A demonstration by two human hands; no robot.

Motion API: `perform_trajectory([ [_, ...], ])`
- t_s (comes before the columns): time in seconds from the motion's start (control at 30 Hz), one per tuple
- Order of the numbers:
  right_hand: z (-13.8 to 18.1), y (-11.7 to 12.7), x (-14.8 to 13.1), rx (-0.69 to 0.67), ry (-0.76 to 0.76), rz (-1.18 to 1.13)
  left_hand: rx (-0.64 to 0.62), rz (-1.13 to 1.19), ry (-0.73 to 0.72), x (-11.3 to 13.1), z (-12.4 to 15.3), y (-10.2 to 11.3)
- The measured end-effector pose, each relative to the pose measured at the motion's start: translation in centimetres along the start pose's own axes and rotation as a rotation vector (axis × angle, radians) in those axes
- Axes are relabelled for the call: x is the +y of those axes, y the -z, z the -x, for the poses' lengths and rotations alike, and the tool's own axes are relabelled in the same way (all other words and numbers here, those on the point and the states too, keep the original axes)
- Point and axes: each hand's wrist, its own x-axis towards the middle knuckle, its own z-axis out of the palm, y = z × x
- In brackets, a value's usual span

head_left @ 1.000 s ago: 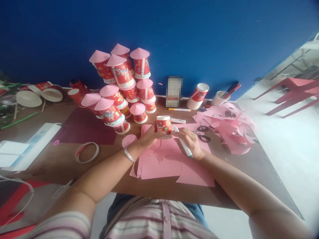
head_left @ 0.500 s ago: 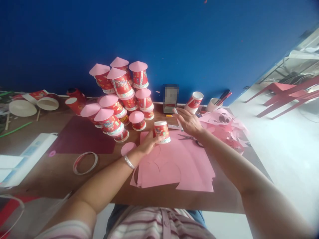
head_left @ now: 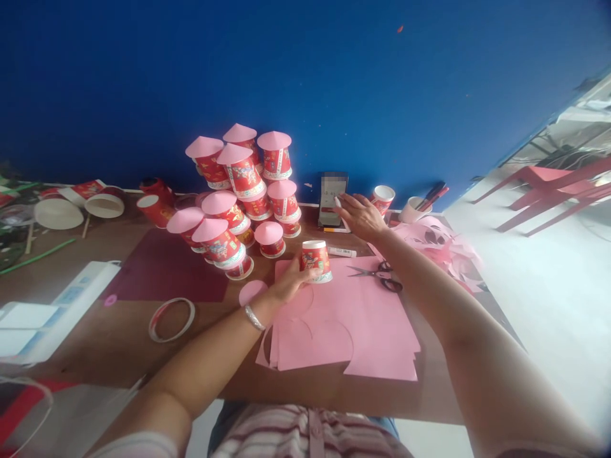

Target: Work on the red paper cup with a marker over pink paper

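My left hand (head_left: 292, 280) is wrapped round the side of a red printed paper cup (head_left: 316, 256), which stands upside down over the pink paper sheets (head_left: 324, 337). Farther back, my right hand (head_left: 361, 215) grips a slim white tube (head_left: 338, 202), mostly hidden by the fingers. A white glue tube (head_left: 342, 252) lies behind the cup, just past the paper's far edge. Scissors (head_left: 380, 275) with dark handles rest on the sheets under my right forearm. A pink paper disc (head_left: 252, 292) lies beside my left wrist.
Stacked red cups with pink cone tops (head_left: 236, 172) stand at the back left. A phone (head_left: 333, 197) leans on the blue wall. Another red cup (head_left: 383, 197), a pen cup (head_left: 414, 210) and pink scraps (head_left: 442, 245) are on the right. A tape roll (head_left: 172, 320) lies front left.
My right hand has moved back toward the phone and the second cup with the white tube. The left hand still holds its cup. The whole view has shifted slightly.
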Motion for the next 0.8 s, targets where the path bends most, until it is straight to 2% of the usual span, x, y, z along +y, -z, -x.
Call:
perform_trajectory([
  [0.1, 0.3, 0.7, -0.7, 0.130, -0.098, -0.089, -0.004, 0.033, -0.012, 0.0, -0.3, 0.0],
  [0.17, 1.2, 1.4, -2.4, 0.238, -0.131, -0.185, -0.007, 0.055, -0.017, -0.1, -0.5, 0.0],
  [0.27, 3.1, 3.0, -6.6, 0.392, -0.185, -0.382, -0.020, 0.054, -0.038, -0.4, -1.0, -0.1],
  [0.4, 4.8, 5.7, -12.4, 0.499, -0.175, -0.561, -0.054, 0.107, -0.103, -0.8, -1.4, -0.3],
  [0.5, 5.2, 6.9, -15.0, 0.557, -0.145, -0.626, -0.057, 0.086, -0.132, -0.7, -1.4, -0.5],
  [0.6, 5.4, 7.1, -16.4, 0.577, -0.155, -0.629, -0.121, 0.072, -0.147, -0.5, -1.3, -0.5],
  [0.8, 6.0, 6.7, -17.6, 0.549, -0.140, -0.600, -0.013, 0.012, -0.094, -0.5, -0.9, -0.4],
])
